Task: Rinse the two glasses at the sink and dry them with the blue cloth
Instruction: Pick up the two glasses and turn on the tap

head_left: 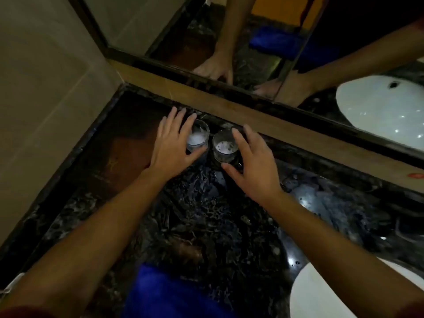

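Observation:
Two clear glasses stand upright side by side on the dark marble counter near the mirror: the left glass (200,140) and the right glass (223,145). My left hand (171,145) is spread around the left glass, fingers straight on its far side and thumb at its near side. My right hand (249,161) hovers beside the right glass with fingers spread, thumb near its base; contact is unclear. The blue cloth (169,292) lies at the counter's near edge. The white sink (321,292) is at the bottom right.
A mirror (229,42) with a wooden ledge (252,120) runs along the back of the counter (206,214) and reflects my hands, the cloth and the sink. A beige tiled wall (46,88) closes the left side.

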`<state>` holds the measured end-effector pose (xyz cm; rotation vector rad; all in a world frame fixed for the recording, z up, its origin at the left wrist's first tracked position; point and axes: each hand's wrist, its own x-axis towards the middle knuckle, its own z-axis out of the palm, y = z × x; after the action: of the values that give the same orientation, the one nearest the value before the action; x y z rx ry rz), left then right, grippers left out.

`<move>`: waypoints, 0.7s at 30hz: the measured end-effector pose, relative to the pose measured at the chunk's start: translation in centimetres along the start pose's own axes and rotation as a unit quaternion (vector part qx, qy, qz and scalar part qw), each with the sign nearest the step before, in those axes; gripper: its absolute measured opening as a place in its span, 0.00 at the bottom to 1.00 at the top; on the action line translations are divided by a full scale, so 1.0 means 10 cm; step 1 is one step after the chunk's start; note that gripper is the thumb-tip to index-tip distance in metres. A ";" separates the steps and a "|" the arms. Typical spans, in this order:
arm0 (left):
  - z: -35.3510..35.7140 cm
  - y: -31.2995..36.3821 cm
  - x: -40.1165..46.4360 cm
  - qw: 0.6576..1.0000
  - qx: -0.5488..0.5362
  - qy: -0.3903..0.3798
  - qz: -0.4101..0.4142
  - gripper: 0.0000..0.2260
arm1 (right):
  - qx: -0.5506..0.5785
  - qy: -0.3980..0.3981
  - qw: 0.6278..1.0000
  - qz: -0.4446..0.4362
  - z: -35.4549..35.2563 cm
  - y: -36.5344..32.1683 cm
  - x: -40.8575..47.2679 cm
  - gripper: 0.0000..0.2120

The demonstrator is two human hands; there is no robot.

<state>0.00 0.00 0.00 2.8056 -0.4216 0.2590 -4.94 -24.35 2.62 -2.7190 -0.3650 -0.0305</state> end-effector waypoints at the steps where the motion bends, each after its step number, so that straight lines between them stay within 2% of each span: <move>1: 0.05 0.00 0.03 1.000 -0.013 -0.010 0.003 0.38 | 0.004 -0.009 1.000 -0.008 0.04 0.00 0.04 0.39; 10: 0.17 0.08 0.15 0.995 -0.082 -0.050 -0.041 0.35 | -0.046 -0.070 0.997 0.002 0.14 -0.04 0.34 0.34; 15: 0.13 0.06 0.18 0.988 -0.116 -0.079 -0.062 0.39 | -0.016 -0.074 0.997 0.023 0.17 -0.04 0.40 0.39; 21: 0.07 0.09 0.13 0.981 -0.163 -0.064 -0.088 0.36 | -0.011 -0.097 0.994 0.051 0.21 -0.07 0.52 0.38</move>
<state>0.99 -1.38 -0.11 2.5215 -0.2173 -0.0282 -0.16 -21.63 1.37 -2.7655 -0.2823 0.2622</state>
